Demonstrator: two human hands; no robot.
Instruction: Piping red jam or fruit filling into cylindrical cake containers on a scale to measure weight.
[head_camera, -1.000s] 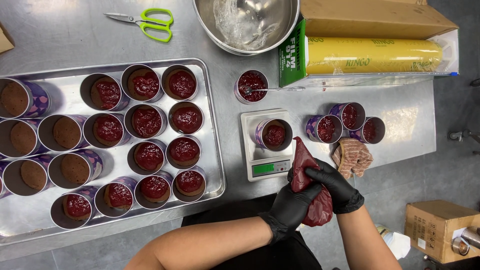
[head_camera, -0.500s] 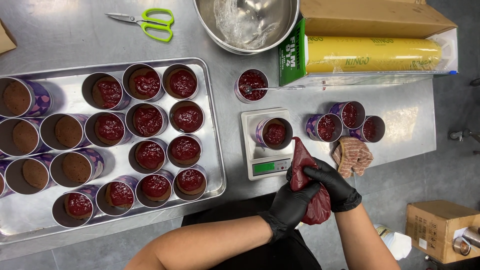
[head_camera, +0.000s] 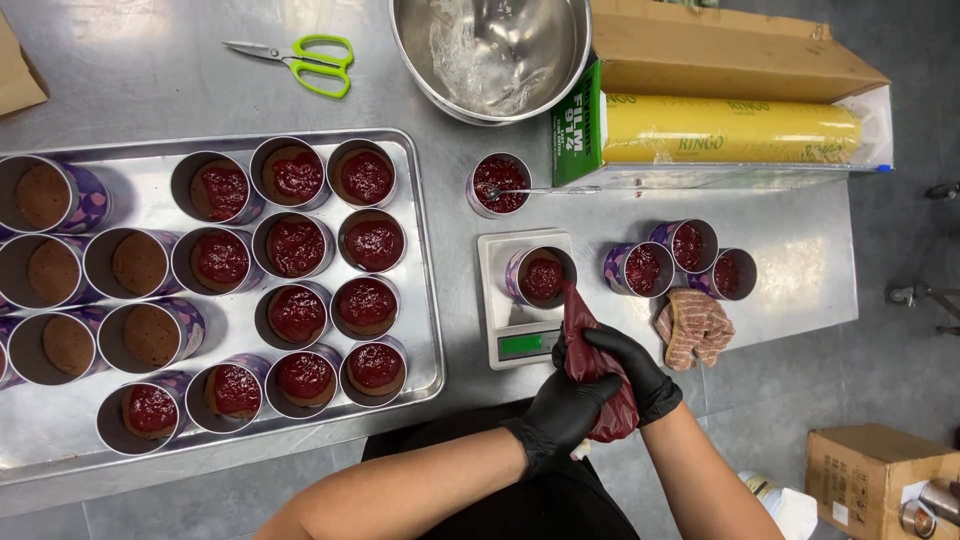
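Both hands wear black gloves and grip a dark red piping bag (head_camera: 585, 345) full of red filling. My left hand (head_camera: 562, 415) squeezes its lower end and my right hand (head_camera: 632, 368) wraps the middle. The bag's tip points into a purple-patterned cup (head_camera: 541, 275) standing on a small white kitchen scale (head_camera: 512, 335). That cup holds red filling.
A metal tray (head_camera: 425, 300) at left carries several cups, some red-filled, some with brown cake only. Three filled cups (head_camera: 680, 262) and a striped cloth (head_camera: 695, 325) lie right of the scale. Behind are a cup with a spoon (head_camera: 500, 183), steel bowl (head_camera: 490, 55), cling-film box (head_camera: 720, 130), green scissors (head_camera: 300, 60).
The hands and piping bag have stayed nearly in place over the cup on the scale; nothing else moved.
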